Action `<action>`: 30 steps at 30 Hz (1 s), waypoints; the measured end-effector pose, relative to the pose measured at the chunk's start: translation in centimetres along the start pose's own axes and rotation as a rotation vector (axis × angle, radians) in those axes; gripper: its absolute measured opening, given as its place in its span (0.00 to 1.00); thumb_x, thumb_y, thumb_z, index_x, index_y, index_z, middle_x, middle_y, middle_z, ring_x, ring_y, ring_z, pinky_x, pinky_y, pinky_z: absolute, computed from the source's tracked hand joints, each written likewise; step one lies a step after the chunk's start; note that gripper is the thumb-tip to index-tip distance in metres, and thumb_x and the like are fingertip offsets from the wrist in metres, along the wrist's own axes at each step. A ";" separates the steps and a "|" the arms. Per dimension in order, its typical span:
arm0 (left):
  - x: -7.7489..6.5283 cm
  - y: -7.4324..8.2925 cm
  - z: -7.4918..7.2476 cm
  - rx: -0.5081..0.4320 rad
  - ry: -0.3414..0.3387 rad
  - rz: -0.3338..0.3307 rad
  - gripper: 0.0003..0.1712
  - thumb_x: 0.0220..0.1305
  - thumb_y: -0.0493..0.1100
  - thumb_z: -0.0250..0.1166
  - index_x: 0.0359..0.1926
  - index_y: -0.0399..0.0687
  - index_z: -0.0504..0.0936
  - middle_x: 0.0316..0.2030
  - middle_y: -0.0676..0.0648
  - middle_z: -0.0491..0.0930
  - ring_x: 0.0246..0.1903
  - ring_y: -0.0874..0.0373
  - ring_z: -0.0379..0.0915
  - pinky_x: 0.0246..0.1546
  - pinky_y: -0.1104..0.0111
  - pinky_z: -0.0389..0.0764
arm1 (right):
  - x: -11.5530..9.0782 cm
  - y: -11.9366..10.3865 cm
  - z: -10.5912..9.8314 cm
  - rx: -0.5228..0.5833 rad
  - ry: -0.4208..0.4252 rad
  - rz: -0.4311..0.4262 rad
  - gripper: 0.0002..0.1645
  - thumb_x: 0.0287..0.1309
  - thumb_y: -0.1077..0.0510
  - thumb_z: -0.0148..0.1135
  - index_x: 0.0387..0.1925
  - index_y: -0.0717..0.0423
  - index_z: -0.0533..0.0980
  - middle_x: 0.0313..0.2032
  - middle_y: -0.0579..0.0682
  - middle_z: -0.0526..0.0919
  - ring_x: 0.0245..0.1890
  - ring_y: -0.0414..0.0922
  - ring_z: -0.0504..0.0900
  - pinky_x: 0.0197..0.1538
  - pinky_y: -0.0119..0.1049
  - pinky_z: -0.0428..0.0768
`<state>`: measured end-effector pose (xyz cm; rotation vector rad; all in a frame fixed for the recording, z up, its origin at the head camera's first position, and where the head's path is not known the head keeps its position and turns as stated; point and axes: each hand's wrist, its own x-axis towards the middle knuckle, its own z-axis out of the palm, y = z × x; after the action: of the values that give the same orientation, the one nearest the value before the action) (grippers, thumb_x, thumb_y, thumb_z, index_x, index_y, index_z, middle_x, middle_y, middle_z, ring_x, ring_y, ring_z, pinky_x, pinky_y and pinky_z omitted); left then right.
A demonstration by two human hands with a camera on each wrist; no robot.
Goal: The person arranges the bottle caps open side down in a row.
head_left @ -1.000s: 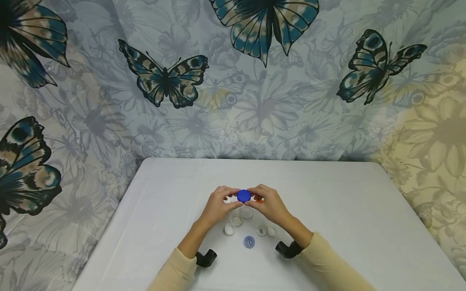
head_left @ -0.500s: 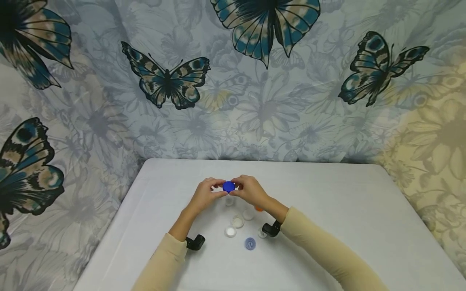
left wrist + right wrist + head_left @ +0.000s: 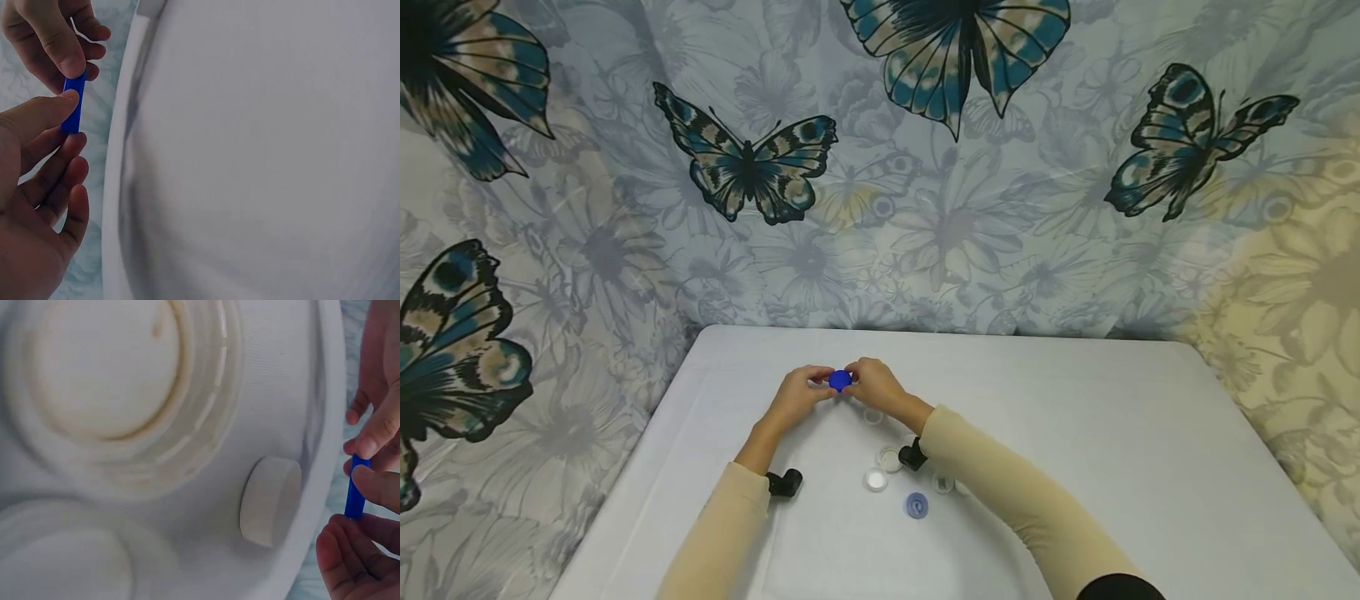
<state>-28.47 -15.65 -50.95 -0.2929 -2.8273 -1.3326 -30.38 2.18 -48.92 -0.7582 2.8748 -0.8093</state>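
A round, bright blue bottle cap (image 3: 839,380) is held up over the far half of the white table, between both hands. My left hand (image 3: 792,397) pinches its left edge between thumb and fingers. At the opposite edge, my right hand (image 3: 880,388) grips it the same way. Seen edge-on in the left wrist view, the blue cap (image 3: 74,106) looks thin and flat, with thumbs on its near side. The right wrist view also shows the blue cap (image 3: 355,490) edge-on between the fingertips of both hands.
Several whitish caps lie mid-table, among them a white cap (image 3: 876,479) and a cream ring-like cap (image 3: 889,458), partly behind the right wrist camera (image 3: 913,455). A pale blue cap (image 3: 916,505) lies nearer. A patterned butterfly cloth (image 3: 955,208) hangs behind the table (image 3: 1075,400).
Both hands have carried the blue cap to the left and farther back. The right forearm now reaches across the loose caps, and the orange cap has become hidden.
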 end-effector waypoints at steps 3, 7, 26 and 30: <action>0.2 -0.7 -0.2 -0.003 -0.005 -0.028 0.24 0.57 0.38 0.71 0.55 0.37 0.80 0.48 0.39 0.84 0.51 0.44 0.77 0.54 0.52 0.76 | 0.9 -0.3 0.6 -0.014 -0.019 0.012 0.22 0.54 0.59 0.70 0.50 0.64 0.81 0.34 0.54 0.83 0.34 0.44 0.79 0.41 0.36 0.78; 0.4 -1.5 -0.6 -0.001 -0.021 -0.045 0.25 0.58 0.38 0.70 0.56 0.35 0.79 0.50 0.37 0.83 0.53 0.43 0.78 0.57 0.52 0.75 | 1.6 -0.8 1.4 0.016 -0.022 0.054 0.21 0.54 0.61 0.69 0.50 0.65 0.80 0.35 0.55 0.83 0.36 0.46 0.80 0.45 0.38 0.79; 0.0 -2.3 -2.3 0.183 -0.009 -0.057 0.23 0.59 0.38 0.68 0.56 0.35 0.80 0.50 0.37 0.82 0.52 0.41 0.76 0.55 0.50 0.75 | 2.1 -2.6 1.3 -0.061 -0.135 -0.009 0.24 0.58 0.61 0.65 0.56 0.65 0.77 0.44 0.59 0.82 0.45 0.51 0.81 0.52 0.41 0.79; -0.3 -1.0 -2.4 0.114 0.046 -0.055 0.22 0.60 0.39 0.67 0.55 0.37 0.80 0.50 0.37 0.81 0.51 0.43 0.75 0.53 0.51 0.76 | 2.0 -2.1 -1.1 0.026 -0.121 -0.019 0.22 0.60 0.61 0.64 0.55 0.66 0.77 0.44 0.60 0.82 0.44 0.52 0.81 0.50 0.43 0.79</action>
<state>-28.57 -18.14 -50.25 -0.1819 -2.8784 -1.1649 -31.44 0.20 -46.75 -0.8029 2.7497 -0.7724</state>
